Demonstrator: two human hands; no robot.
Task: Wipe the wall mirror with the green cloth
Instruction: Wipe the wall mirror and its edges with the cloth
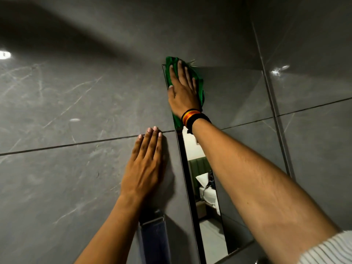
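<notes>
The wall mirror [234, 96] hangs on a grey tiled wall, seen from below at a steep angle, with its dark left edge running down the middle of the view. My right hand [182, 90] lies flat on the green cloth [199, 82] and presses it against the mirror's top left corner. The cloth shows above my fingertips, along the right of my hand and below my wrist. Coloured bands circle that wrist. My left hand [144, 164] rests flat on the wall tile just left of the mirror's edge, fingers together, holding nothing.
Grey marble-look wall tiles [66, 103] with dark grout lines fill the left side. A metal-edged fitting [152, 223] sticks out of the wall below my left wrist. The mirror's lower part reflects a bed with white pillows [206, 189]. A vertical metal strip [274, 103] runs at right.
</notes>
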